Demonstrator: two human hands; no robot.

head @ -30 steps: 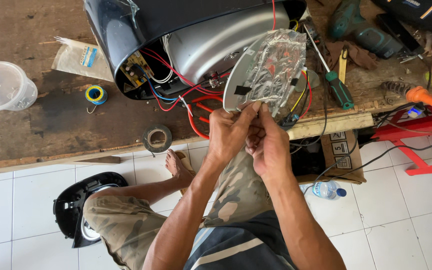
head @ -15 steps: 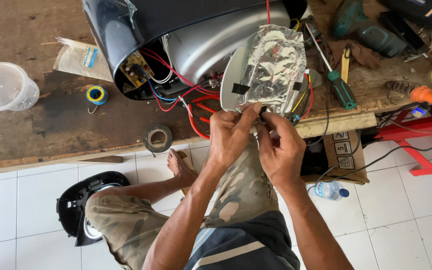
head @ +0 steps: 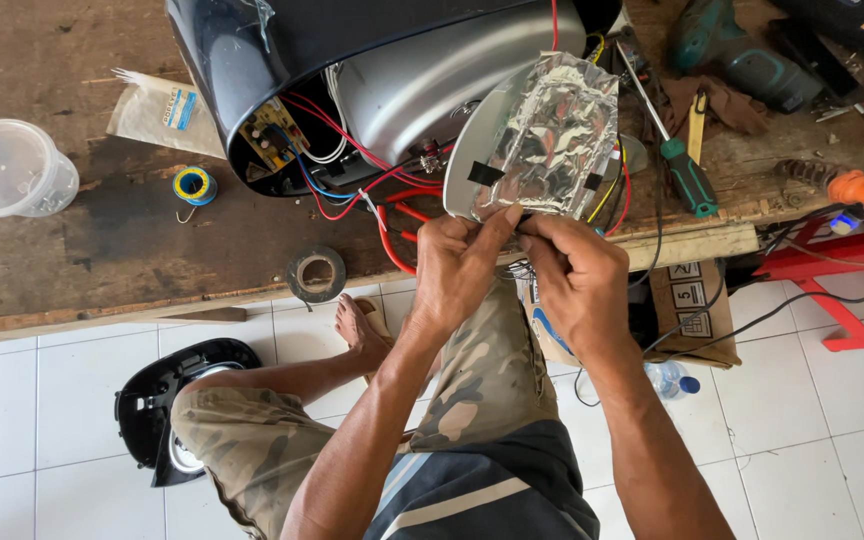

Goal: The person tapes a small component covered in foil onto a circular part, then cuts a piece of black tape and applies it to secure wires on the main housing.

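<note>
The worn brown wooden desk (head: 42, 260) carries a large dark-blue glossy appliance shell (head: 282, 40) lying on its side, its open end turned toward the near edge, so the grey metal inner pot (head: 402, 90), a small tan circuit board (head: 270, 132) and loose red and blue wires (head: 372, 185) are laid bare; the casing is plainly open and nothing is closed up again. Just right of that opening stands the rounded plate covered in crinkled silver foil (head: 552, 135), tilted up at the desk's near edge, black tape tabs already on its sides. Both hands meet at its lower rim: the left hand (head: 457, 265) and right hand (head: 577, 275) are pinched shut on the foil's bottom edge, fingertips nearly touching. By my judgement the foil is wrapped, with only this edge being pressed down. A green-handled screwdriver (head: 687, 175) lies unused to the right.
</note>
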